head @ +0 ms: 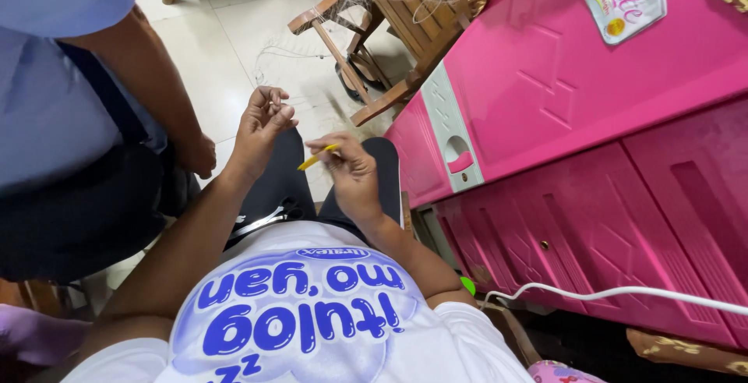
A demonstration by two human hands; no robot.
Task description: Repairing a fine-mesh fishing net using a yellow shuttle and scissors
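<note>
Above lap, centre frame: right hand [352,171] pinches thin yellow stick [318,157], tip pointing to 9 o'clock. Left hand [263,122] at 10 o'clock, fingers curled, grip contents unclear. Pink plastic cabinet [576,110] at 3 o'clock. Second person's arm [156,79] at 9 o'clock.

We saw the scene in bright, even daylight, with soft glare on the pale floor tiles [226,48] and a sheen on the pink cabinet [561,79]. Shadows were faint. The wide lens bent the edges, and the nearest white shirt [312,313] looked slightly soft.
</note>
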